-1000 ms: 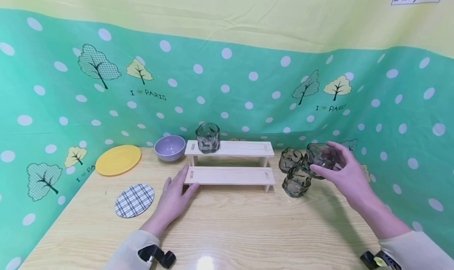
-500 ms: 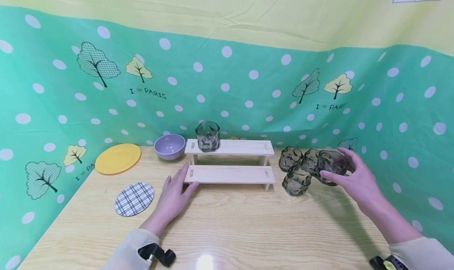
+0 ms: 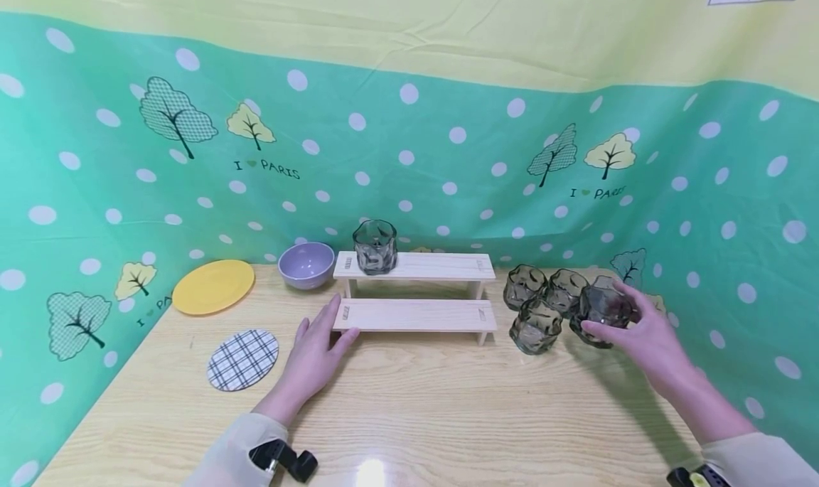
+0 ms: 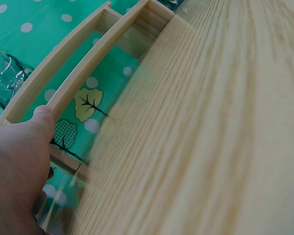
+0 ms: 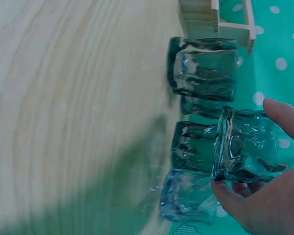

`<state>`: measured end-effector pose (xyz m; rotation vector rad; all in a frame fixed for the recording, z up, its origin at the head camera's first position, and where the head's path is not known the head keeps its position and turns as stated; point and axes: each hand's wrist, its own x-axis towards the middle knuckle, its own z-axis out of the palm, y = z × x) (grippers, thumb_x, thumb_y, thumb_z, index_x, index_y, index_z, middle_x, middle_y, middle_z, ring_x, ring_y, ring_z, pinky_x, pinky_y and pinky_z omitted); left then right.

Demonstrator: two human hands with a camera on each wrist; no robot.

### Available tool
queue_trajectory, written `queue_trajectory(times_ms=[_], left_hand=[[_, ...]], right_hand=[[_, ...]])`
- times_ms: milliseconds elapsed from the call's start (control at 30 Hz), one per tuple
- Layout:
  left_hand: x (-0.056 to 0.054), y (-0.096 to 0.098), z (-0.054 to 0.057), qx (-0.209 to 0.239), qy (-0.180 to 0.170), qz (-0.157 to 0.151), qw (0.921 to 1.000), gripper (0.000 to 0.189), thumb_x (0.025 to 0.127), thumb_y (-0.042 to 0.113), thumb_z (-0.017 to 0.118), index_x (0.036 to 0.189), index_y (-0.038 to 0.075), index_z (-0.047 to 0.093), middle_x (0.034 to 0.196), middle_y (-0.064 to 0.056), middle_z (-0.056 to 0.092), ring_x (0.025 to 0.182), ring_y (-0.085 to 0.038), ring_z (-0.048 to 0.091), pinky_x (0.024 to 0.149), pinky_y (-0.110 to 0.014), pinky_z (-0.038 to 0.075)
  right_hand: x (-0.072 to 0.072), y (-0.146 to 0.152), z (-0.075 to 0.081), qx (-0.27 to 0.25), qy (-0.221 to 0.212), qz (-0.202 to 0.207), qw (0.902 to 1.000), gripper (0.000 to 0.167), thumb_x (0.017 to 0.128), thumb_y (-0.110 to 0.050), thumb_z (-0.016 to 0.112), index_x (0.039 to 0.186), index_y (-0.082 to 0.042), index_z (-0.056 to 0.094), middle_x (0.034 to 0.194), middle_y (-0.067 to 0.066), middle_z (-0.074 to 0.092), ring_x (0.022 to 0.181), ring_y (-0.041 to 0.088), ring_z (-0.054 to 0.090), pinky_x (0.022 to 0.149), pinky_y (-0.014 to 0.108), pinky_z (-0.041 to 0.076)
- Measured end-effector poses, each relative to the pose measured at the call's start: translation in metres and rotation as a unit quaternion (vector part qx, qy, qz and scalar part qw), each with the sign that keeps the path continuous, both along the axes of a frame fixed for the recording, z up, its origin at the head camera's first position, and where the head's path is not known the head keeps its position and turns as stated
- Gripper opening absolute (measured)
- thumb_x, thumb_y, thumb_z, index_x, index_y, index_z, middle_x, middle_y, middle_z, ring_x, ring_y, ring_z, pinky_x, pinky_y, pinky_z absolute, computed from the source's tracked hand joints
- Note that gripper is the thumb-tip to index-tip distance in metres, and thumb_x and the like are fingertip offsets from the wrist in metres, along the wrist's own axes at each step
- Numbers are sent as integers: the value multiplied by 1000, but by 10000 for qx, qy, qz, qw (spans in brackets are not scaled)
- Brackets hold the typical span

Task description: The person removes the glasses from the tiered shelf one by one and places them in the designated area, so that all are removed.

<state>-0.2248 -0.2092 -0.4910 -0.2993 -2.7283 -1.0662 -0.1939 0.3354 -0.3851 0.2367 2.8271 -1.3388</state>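
Note:
My right hand (image 3: 646, 330) grips a smoky, wavy-sided glass (image 3: 604, 306), thumb on its near side and fingers behind. In the right wrist view that glass (image 5: 247, 144) overlaps others farther back, including a bluish glass (image 5: 186, 196) mostly hidden from the head view. Just left stand several matching glasses (image 3: 536, 327). My left hand (image 3: 316, 352) lies at the left end of the two-tier wooden shelf (image 3: 416, 316), its fingers fairly straight. Its thumb touches the front edge of the lower board. Another glass (image 3: 375, 249) stands on the left of the upper board.
A purple bowl (image 3: 306, 265) sits left of the shelf, close to its upper board. Farther left is a yellow oval plate (image 3: 213, 288), with a checked oval mat (image 3: 243, 360) in front. A green dotted curtain (image 3: 409, 153) closes off the back and sides.
My right hand has moved right and slightly toward me with its glass, uncovering more of the glass behind. My left hand has stayed at the shelf.

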Motion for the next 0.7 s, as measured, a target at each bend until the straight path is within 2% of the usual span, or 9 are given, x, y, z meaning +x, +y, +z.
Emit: queue_trajectory(times_ms=[100,200,333,533,700], left_hand=[[0,0,0,16,33,4,10000,82,113,42,64,173,0,28,173,-28,35,161,-46,34,133,-69,7],[0,0,0,19,47,1,10000,82,114,43,63,173,0,27,173,-28,36,161,-46,34,132,-70,8],[0,0,0,27,11,-6,10000,82,114,44,62,174,1,27,174,-27,34,161,-46,33,133,-69,7],[-1,0,-1,11,-16,8,10000,82,114,43,63,174,1,27,174,-26,34,161,-45,33,133,-68,6],[-1,0,-1,3,7,5,10000,82,114,43,64,174,1,27,174,-27,35,161,-45,34,133,-69,7]], right_hand=[[-1,3,-6,105,-121,17,9999,131,90,-56,90,179,-21,0,175,42,4,151,74,17,109,93,22],[-1,6,-13,271,-221,56,9994,130,90,-59,89,179,-20,3,176,41,3,151,75,16,107,94,23],[-3,6,-22,415,-107,75,9991,128,89,-56,91,179,-16,9,177,38,4,151,73,17,108,93,23],[-6,5,-31,214,-38,103,9997,124,91,-45,92,177,-8,11,169,44,24,146,70,31,111,89,30],[-8,4,-40,100,-38,126,9999,122,92,-38,93,177,-6,12,166,43,29,141,67,39,111,86,33]])
